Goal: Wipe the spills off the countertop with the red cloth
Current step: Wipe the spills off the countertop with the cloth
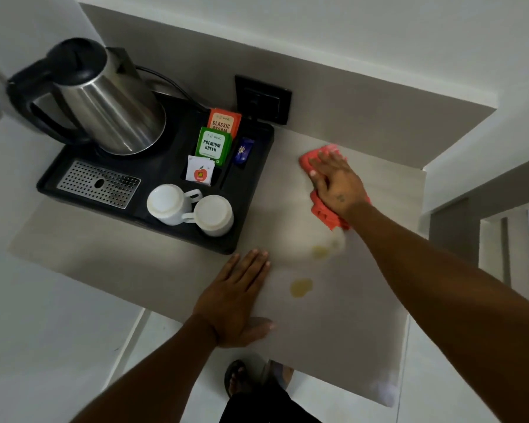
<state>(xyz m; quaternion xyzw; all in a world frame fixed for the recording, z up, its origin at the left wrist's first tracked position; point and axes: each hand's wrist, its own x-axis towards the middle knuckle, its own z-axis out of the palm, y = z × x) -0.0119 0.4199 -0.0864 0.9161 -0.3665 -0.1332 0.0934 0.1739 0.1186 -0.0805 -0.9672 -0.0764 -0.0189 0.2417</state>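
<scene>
The red cloth [325,212] lies flat on the pale grey countertop [333,325], near its back right part. My right hand [336,183] presses down on the cloth with fingers spread, covering its middle. Two yellowish spills show on the countertop: one [319,251] just below the cloth, another [301,287] nearer to me. My left hand [239,300] rests flat on the countertop near its front edge, palm down, holding nothing.
A black tray [251,190] stands at the left with a steel kettle [104,99], two upturned white cups [190,210], tea sachets [214,141] and a perforated drip grille [100,184]. A black wall socket [263,99] sits behind. My sandalled foot [235,378] shows below the counter edge.
</scene>
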